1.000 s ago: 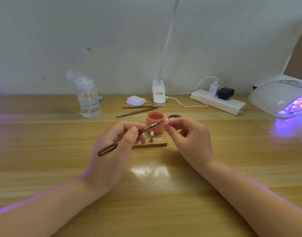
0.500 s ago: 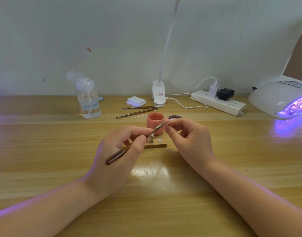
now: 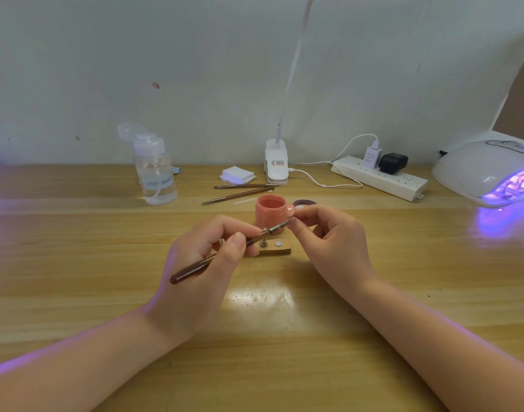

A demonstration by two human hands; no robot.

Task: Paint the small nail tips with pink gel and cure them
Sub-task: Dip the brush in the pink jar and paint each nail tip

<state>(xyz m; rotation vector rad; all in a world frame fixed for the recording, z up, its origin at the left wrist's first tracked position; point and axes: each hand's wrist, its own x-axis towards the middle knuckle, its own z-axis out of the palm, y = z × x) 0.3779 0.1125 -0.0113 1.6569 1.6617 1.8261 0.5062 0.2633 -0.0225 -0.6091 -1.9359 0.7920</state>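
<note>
My left hand (image 3: 204,263) grips a dark brown gel brush (image 3: 195,267) like a pen, its tip pointing up and right. My right hand (image 3: 329,239) pinches a small pink nail tip (image 3: 291,210) between thumb and fingers, and the brush tip touches it. Just behind my hands stands an open pot of pink gel (image 3: 269,212), with its dark lid (image 3: 304,202) lying to the right. A small wooden holder block (image 3: 280,250) with metal pegs lies on the table below the brush. The white curing lamp (image 3: 486,171) glows purple at the far right.
Two spare brushes (image 3: 240,193) lie behind the pot, near a stack of white pads (image 3: 237,174). A clear pump bottle (image 3: 155,171) stands at the back left. A clip lamp base (image 3: 276,162) and a power strip (image 3: 379,178) with cables line the wall.
My left hand has slid a little right and down, drawing the brush along the nail tip. My right hand stays nearly in place with the tip.
</note>
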